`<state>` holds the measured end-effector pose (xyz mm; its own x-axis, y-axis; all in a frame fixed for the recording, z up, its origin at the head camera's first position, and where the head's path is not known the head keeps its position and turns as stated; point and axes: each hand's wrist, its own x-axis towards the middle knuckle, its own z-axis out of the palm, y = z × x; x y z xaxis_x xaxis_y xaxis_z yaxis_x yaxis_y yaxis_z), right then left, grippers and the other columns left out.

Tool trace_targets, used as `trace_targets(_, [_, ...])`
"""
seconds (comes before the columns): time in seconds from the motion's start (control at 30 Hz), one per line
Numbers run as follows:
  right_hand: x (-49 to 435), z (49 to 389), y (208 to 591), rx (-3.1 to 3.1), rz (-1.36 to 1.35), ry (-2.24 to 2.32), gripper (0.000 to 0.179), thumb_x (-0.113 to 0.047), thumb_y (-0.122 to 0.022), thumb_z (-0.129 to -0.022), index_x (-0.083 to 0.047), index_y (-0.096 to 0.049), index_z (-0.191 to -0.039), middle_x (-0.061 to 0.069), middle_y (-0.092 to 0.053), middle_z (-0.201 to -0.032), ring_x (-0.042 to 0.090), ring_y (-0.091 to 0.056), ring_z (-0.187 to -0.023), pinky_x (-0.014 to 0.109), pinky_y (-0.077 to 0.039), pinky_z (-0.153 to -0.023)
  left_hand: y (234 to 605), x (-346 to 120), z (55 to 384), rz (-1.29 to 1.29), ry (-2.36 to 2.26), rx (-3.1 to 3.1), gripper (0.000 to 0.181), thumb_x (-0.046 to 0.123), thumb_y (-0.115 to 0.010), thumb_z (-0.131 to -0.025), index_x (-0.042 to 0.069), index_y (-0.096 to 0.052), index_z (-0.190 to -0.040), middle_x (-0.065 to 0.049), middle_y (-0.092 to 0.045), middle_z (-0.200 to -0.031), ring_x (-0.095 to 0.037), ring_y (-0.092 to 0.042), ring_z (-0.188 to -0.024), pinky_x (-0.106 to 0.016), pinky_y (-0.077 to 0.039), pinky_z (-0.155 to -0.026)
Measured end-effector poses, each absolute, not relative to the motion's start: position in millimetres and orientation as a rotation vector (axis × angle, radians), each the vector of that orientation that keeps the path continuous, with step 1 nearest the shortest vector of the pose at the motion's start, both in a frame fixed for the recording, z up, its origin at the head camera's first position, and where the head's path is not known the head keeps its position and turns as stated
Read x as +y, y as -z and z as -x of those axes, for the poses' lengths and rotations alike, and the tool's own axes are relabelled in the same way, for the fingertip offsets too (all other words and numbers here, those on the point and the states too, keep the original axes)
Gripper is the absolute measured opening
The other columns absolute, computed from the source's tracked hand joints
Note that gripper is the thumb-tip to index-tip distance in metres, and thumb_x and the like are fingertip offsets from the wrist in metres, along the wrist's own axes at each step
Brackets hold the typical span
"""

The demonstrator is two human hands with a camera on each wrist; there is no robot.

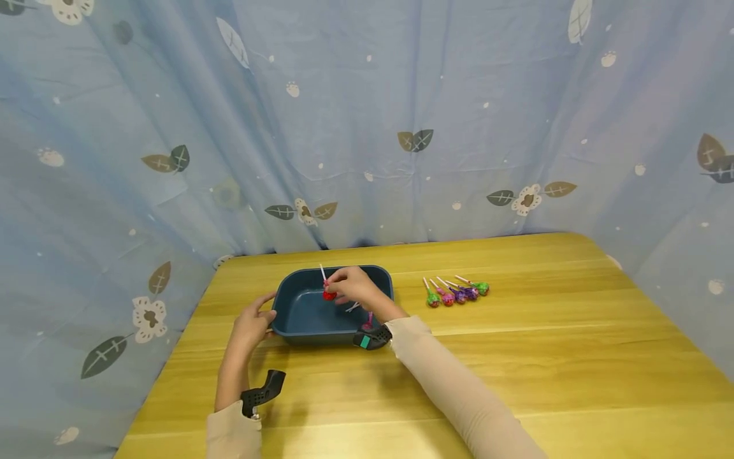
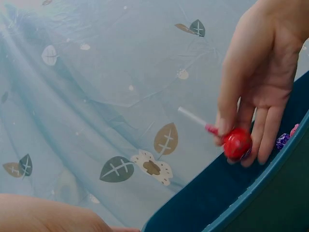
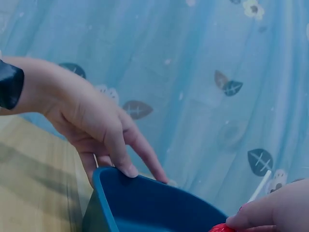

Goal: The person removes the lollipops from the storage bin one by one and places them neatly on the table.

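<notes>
A dark blue plastic basin stands on the table. My left hand holds its left end, the thumb on the rim and the fingers along the outside, as the right wrist view shows. Over the basin my right hand pinches a red lollipop between thumb and fingers, its white stick pointing up and away to the left. Inside the basin, near its right end, lie a pink lollipop and a purple lollipop, partly hidden by my right hand and the basin wall.
To the right of the basin several wrapped lollipops lie in a loose row on the wooden table, among them a green lollipop and a pink lollipop. A blue patterned curtain hangs behind the table and at its sides.
</notes>
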<state>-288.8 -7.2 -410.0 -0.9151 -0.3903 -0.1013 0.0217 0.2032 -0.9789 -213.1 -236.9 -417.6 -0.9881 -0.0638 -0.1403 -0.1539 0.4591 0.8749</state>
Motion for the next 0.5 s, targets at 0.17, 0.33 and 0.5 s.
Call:
trace_targets(0.17, [8.1,281.8,408.3,2.138,0.354,1.802,0.018,-0.003,-0.065,-0.091,0.006,-0.068,-0.107,0.013,-0.066,-0.101,0.025,-0.068,-0.086,0.040,-0.055,-0.078,418.1,-237.7,212.1,0.202,-1.579,2.599,0.050,0.007,-0.044,-0.103,0.004,-0.031,-0.151,-0.032,-0.055,-0.126,-0.034,-0.063,-0.100,-0.042,-0.054,-0.076])
trace_targets(0.33, [21.0,273.4,403.3,2.273,0.394,1.776,0.018,-0.006,-0.067,-0.090,0.005,-0.069,-0.104,0.010,-0.068,-0.096,0.031,-0.067,-0.086,0.045,-0.054,-0.080,417.0,-238.1,212.6,0.207,-1.594,2.598,0.049,0.007,-0.043,-0.103,0.004,-0.032,-0.151,-0.033,-0.053,-0.128,-0.037,-0.062,-0.103,-0.043,-0.054,-0.076])
trace_targets(0.5, [34.9,267.1,400.5,2.423,0.367,1.769,0.014,-0.010,-0.068,-0.090,-0.001,-0.071,-0.100,0.006,-0.070,-0.090,0.028,-0.066,-0.082,0.039,-0.054,-0.075,416.7,-238.0,213.4,0.211,-1.591,2.605,0.049,0.007,-0.043,-0.102,0.004,-0.033,-0.150,-0.033,-0.053,-0.128,-0.039,-0.061,-0.104,-0.042,-0.055,-0.075])
